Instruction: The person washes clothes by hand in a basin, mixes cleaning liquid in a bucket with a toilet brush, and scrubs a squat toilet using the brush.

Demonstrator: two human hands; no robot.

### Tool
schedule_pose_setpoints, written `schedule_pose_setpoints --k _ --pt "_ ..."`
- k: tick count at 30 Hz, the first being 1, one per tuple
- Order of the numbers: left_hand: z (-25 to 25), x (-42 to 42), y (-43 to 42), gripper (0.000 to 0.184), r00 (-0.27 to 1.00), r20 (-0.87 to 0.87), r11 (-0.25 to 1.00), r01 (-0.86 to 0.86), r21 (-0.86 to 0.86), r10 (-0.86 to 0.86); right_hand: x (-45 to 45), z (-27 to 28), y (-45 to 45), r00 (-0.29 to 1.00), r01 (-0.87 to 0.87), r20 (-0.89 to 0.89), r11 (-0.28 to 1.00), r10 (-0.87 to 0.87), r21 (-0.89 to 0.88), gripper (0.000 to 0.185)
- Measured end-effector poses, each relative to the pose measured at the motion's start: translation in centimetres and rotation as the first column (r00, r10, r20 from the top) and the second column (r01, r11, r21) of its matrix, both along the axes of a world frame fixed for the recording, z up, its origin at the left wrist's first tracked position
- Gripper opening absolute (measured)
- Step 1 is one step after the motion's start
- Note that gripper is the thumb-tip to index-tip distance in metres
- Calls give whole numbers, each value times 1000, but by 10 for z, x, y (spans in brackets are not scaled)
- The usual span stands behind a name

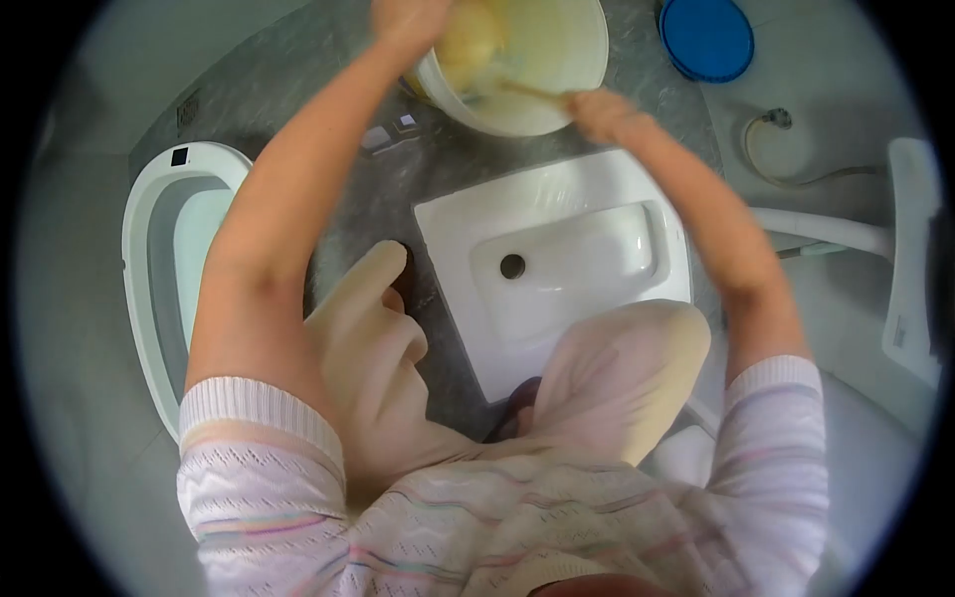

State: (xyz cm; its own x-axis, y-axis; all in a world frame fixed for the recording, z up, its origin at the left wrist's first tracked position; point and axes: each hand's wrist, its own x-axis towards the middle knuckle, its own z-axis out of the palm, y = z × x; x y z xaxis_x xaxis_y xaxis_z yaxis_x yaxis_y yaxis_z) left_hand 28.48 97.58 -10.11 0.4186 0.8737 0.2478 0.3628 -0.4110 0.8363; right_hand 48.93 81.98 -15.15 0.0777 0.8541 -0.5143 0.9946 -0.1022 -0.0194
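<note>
Left hand (410, 22): bare, at the top edge of view, arm stretched forward nearly straight, slightly bent inward; located by the left side of a round, off-white bucket (572, 45). Fingers partly cut off by the frame; cannot tell whether they grip anything.

Right hand (603, 115): bare, arm reaching forward and inward, elbow bent outward; fingers closed around a thin, tan stick-like handle (532, 93), which slants leftward into the bucket.

Bucket: at the top centre, on grey, marbled flooring (373, 189), mouth towards the viewer; pale yellow mass (473, 45) inside, blurred.

Squat toilet (557, 254): white, glossy, rectangular, nearer the person than the bucket, between the forearms.
</note>
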Motion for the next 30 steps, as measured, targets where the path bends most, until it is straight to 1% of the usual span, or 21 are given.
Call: schedule_pose_setpoints --k 1,3,4,5,6,7,8,10,13,15,16,18,19,21,22,23,24,25,27,30 --pt "0 0 -2 44 1000 -26 1000 0 -20 0 18 4 10 989 139 51 990 -138 -20 26" --pt "1 1 -18 44 997 -81 998 0 -70 -6 23 15 23 979 151 136 989 -150 5 25" --pt "4 5 -25 44 990 -141 1000 -10 -17 7 23 16 25 971 160 176 987 -160 14 25" --pt "8 11 -31 44 980 -197 999 -19 41 27 22 -10 23 986 30 162 998 -38 50 28" --pt "10 14 -32 44 967 -250 995 -27 97 51 8 -3 16 990 -96 110 994 91 43 27" --pt "4 17 -28 46 969 -244 993 -3 121 33 -15 5 5 974 -221 62 974 218 43 28" --pt "-1 21 -25 46 974 -226 988 33 152 2 -35 4 0 982 -181 54 983 181 -7 28" --pt "-8 24 -23 46 977 -201 972 109 210 -66 -63 23 4 984 -168 57 986 169 -22 28" --pt "-4 19 -19 46 968 -235 977 133 166 -92 -12 15 45 988 53 -143 998 -49 24 28" --pt "2 8 -18 46 987 -62 989 147 -29 -148 18 22 45 967 195 -175 979 -183 53 28" --pt "2 5 -19 47 986 33 978 166 -123 -163 22 19 37 990 127 -62 992 -127 -7 28" --pt "-6 7 -7 48 989 -58 987 140 74 -136 22 16 23 987 10 161 989 14 -145 27" --pt "-8 8 -2 48 988 -104 976 131 173 -114 15 19 19 984 73 174 987 -47 -142 27" --pt "-5 9 8 54 941 -305 988 152 2 -144 2 20 15 967 199 185 973 -175 -117 27" --pt "-1 7 13 61 902 -398 986 145 -87 -168 2 19 18 970 195 170 976 -176 -98 26" --pt "1 3 15 68 845 -483 958 108 -264 -228 4 17 21 972 191 157 978 -178 -78 25" --pt "11 -3 8 76 779 -549 902 49 -429 -303 6 14 23 973 189 145 980 -179 -60 25" --pt "18 -8 2 84 707 -591 818 -32 -575 -388 9 9 25 979 170 123 984 -164 -47 23" --pt "17 -15 -6 83 585 -492 559 -77 -825 -645 12 -2 27 988 137 80 990 -136 -14 21" --pt "-2 -18 -44 79 734 -226 458 128 -880 -641 17 -18 32 988 133 72 991 -134 14 17"
